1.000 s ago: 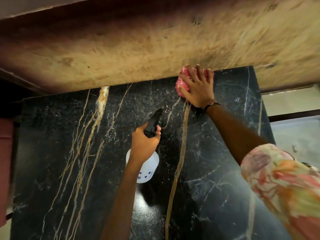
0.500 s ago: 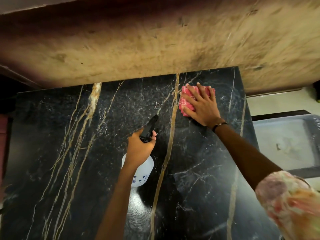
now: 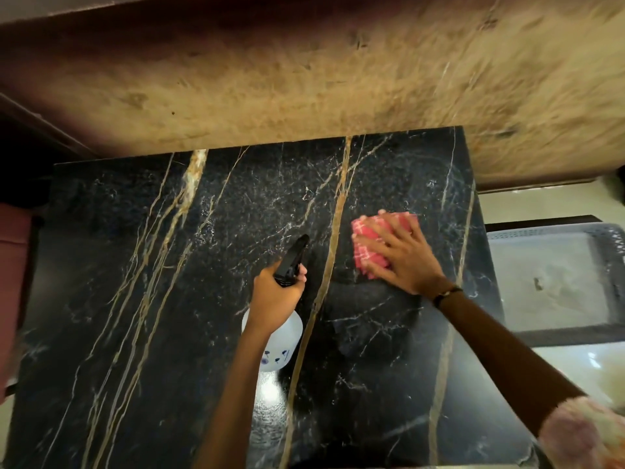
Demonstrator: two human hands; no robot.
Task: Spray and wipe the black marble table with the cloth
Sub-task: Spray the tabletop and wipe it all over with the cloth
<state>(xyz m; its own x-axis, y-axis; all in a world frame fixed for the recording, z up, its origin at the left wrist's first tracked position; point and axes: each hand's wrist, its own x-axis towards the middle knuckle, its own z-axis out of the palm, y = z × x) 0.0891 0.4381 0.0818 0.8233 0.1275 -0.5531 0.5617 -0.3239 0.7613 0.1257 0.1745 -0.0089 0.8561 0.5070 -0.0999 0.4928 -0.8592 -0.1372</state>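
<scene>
The black marble table (image 3: pixel 142 299) with gold and white veins fills the middle of the view. My left hand (image 3: pixel 277 296) grips the black trigger head of a white spray bottle (image 3: pixel 280 340), held just above the table's middle, nozzle pointing away from me. My right hand (image 3: pixel 402 258) lies flat with spread fingers on a folded pink cloth (image 3: pixel 363 242), pressing it onto the marble to the right of a gold vein. Fine spray droplets glisten on the marble beyond the nozzle.
A tan, streaked stone wall (image 3: pixel 304 79) runs along the table's far edge. To the right of the table stands a grey plastic basket (image 3: pixel 558 282) on a pale floor. Something dull pink (image 3: pixel 13 282) borders the table's left edge.
My right hand has drawn the pink cloth from the table's far edge toward me across the marble. The left hand with the bottle has kept its place.
</scene>
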